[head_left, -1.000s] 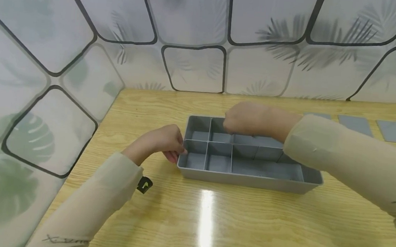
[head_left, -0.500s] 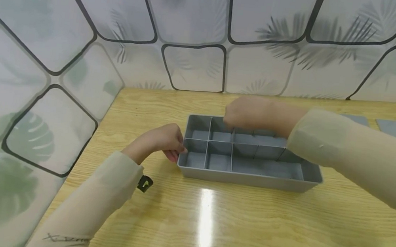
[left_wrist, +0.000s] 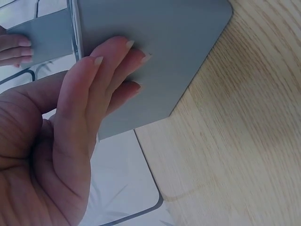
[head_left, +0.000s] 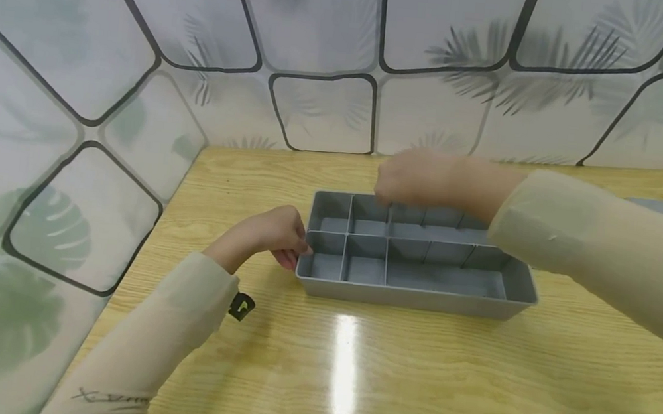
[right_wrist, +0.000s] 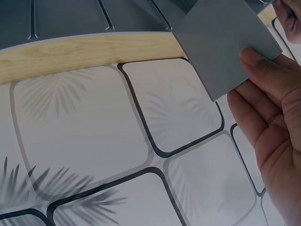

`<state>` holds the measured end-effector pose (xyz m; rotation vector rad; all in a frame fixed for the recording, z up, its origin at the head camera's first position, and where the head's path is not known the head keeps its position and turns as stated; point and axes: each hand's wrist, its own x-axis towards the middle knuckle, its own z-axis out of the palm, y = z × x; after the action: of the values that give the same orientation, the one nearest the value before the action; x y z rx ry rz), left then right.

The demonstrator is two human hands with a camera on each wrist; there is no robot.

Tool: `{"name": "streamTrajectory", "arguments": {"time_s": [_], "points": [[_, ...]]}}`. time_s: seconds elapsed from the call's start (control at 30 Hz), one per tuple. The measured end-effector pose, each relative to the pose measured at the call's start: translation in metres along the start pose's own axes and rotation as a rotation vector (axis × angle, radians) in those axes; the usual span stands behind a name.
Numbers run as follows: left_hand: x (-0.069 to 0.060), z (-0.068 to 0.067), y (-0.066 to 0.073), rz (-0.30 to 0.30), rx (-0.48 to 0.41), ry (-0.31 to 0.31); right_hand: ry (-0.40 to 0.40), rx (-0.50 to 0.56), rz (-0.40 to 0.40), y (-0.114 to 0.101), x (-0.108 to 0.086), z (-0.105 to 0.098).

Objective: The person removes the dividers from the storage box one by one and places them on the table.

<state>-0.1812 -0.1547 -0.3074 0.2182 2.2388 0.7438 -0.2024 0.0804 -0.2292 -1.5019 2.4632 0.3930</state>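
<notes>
A long grey divided tray (head_left: 418, 300) stands on the wooden table, partitioned into small square compartments at its left and longer ones at its right. At the tray's left end my left hand (head_left: 274, 229) grips the wall, with several fingertips against the outer face (left_wrist: 164, 61) in the left wrist view. Over the tray's far side hovers my right hand (head_left: 421, 176). In the right wrist view its thumb and fingers pinch a flat grey divider plate (right_wrist: 225, 47), held above the tray's rim. From the head, the plate is mostly hidden behind that hand.
Another flat grey plate (head_left: 658, 208) lies at the table's far right, partly covered by the right sleeve. A patterned wall (head_left: 322, 116) rises directly behind the table. A small black tag (head_left: 241, 306) hangs at the left cuff.
My right hand has risen from the tray's far compartments, and the right sleeve now covers more of the loose plates at the far right. The left hand keeps its hold.
</notes>
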Motion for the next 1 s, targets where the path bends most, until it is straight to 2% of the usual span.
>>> {"name": "streamTrajectory", "arguments": {"time_s": [0.2, 0.4, 0.43, 0.53, 0.63, 0.77, 0.9, 1.0], "points": [[-0.001, -0.002, 0.000, -0.003, 0.001, 0.012, -0.025, -0.028, 0.042, 0.000, -0.002, -0.009], [-0.001, -0.004, 0.000, -0.006, 0.010, 0.011, 0.043, -0.101, -0.006, 0.003, -0.011, -0.011], [-0.001, -0.004, 0.000, -0.006, 0.010, 0.009, 0.040, -0.092, 0.006, 0.003, -0.013, -0.012], [0.000, -0.004, 0.000, -0.005, 0.011, 0.006, 0.007, -0.032, 0.060, 0.004, -0.018, -0.014], [0.001, -0.004, 0.000, -0.004, 0.010, 0.007, -0.045, 0.032, 0.148, 0.004, -0.021, -0.017], [0.000, -0.003, 0.001, -0.012, 0.009, 0.014, -0.107, 0.041, 0.223, 0.007, -0.025, -0.020], [-0.001, -0.002, 0.002, -0.015, 0.003, 0.014, -0.151, -0.005, 0.224, 0.013, -0.030, -0.018], [-0.001, -0.001, 0.002, -0.012, -0.003, 0.012, -0.126, -0.003, 0.177, 0.022, -0.035, -0.014]]}}
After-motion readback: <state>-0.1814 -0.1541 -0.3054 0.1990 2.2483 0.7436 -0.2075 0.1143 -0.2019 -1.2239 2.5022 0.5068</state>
